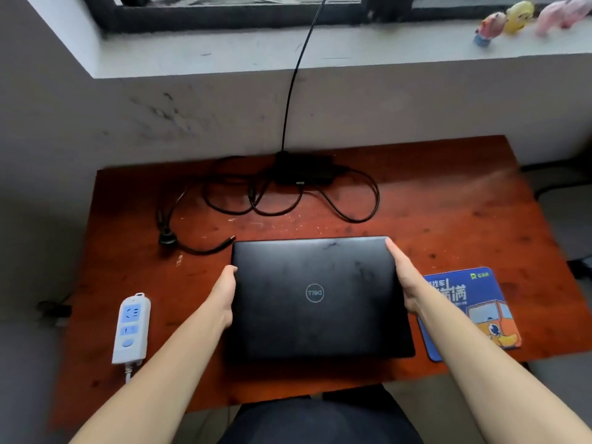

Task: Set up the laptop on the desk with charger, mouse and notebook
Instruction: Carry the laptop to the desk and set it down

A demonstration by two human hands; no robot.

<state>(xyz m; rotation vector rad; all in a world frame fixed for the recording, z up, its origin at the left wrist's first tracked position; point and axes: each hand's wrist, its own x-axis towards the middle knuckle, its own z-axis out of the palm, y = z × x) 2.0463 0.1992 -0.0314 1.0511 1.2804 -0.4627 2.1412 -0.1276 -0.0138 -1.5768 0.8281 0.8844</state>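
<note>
Both arms reach out from the near edge of the desk (448, 193), one on each side of the laptop (315, 296). Left hand (224, 293) presses flat against the left edge, with the fingers curled round it. Right hand (405, 277) holds the right edge the same way, with its fingers stretched up toward the far right corner. Holding it on both sides like this keeps it level and stops it from sliding, I think.

It lies flat and shut in the middle of the desk, near the person. Its long side runs left to right. The round logo on the lid reads upside down from here, so I guess the hinge is at the far side and the opening edge is at the near side. That would be the right way round for lifting the lid.

Far behind it lies the charger (304, 169) with its cable in loose loops. The plug tip (229, 241) lies just beside the far left corner of the laptop, close enough to plug in. A white power strip (131, 328) sits to the left. A blue mouse pad (474, 312) sits to the right, and the laptop's right edge seems to lie over it a little. I can see no mouse and no notebook.
</note>
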